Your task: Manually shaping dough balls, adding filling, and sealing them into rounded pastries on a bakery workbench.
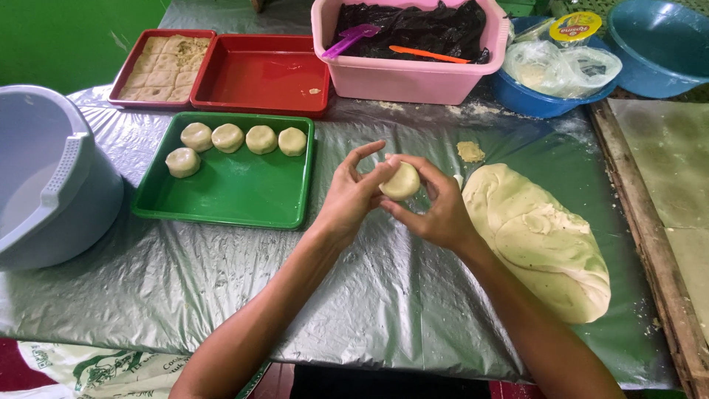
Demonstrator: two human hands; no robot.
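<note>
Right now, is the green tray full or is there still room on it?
Still room. The green tray holds five dough rounds along its far edge and left corner; the rest of its floor is bare.

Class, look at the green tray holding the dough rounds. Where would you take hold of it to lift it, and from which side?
Take the green tray with a grip on its raised rim at the two short ends, one hand each. The rim gives fingers an edge. The five dough rounds sit near the far edge, so keep it level. The bin crowds the left end, so come from the near side.
</note>
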